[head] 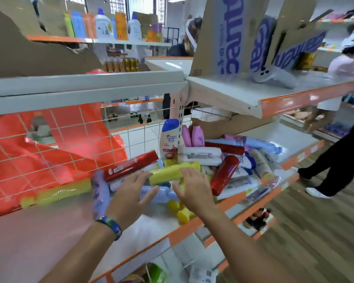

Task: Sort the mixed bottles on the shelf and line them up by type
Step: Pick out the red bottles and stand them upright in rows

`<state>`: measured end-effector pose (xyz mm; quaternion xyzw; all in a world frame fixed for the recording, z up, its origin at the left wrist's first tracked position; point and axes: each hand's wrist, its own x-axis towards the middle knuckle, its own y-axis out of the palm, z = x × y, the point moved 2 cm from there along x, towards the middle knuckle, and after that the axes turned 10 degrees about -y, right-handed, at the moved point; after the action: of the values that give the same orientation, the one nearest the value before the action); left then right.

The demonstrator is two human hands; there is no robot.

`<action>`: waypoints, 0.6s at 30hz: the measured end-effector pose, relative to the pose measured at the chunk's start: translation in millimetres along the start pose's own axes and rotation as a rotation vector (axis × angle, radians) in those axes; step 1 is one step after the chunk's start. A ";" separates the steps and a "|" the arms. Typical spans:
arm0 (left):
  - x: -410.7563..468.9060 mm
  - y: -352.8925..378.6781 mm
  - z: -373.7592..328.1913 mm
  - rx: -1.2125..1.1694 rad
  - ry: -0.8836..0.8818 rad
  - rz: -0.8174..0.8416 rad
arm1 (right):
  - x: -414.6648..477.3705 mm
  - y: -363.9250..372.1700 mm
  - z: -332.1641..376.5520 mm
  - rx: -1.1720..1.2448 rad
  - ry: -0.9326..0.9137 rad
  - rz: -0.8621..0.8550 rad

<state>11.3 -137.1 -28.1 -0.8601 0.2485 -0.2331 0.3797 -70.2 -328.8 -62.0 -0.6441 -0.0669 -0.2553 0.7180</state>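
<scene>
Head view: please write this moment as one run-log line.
bottles: mixed, mostly lying | left hand: open, above blue bottle | right hand: open, rests on yellow bottle | white shampoo bottle: upright at back

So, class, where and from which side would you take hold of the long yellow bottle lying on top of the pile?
Probably round its mid-body, from above. The yellow bottle lies on its side atop the pile, long flank bare and upward; the right hand is nearest.

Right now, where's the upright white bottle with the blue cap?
Head view, centre: the white bottle stands at the back of the shelf, just left of two pink bottles.
</scene>
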 end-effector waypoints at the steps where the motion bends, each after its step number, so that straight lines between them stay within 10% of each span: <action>1: 5.5 10.6 -5.9 -0.002 -0.004 0.019 | 0.8 -2.0 -19.0 -0.003 0.040 0.003; 18: 48.4 95.9 -72.3 -0.009 -0.035 0.023 | 29.0 -8.7 -171.4 0.301 0.681 0.192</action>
<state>-18.2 -261.7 -48.0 -0.8629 0.2527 -0.2123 0.3826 -89.2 -501.6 -69.7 -0.4133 0.1992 -0.3735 0.8062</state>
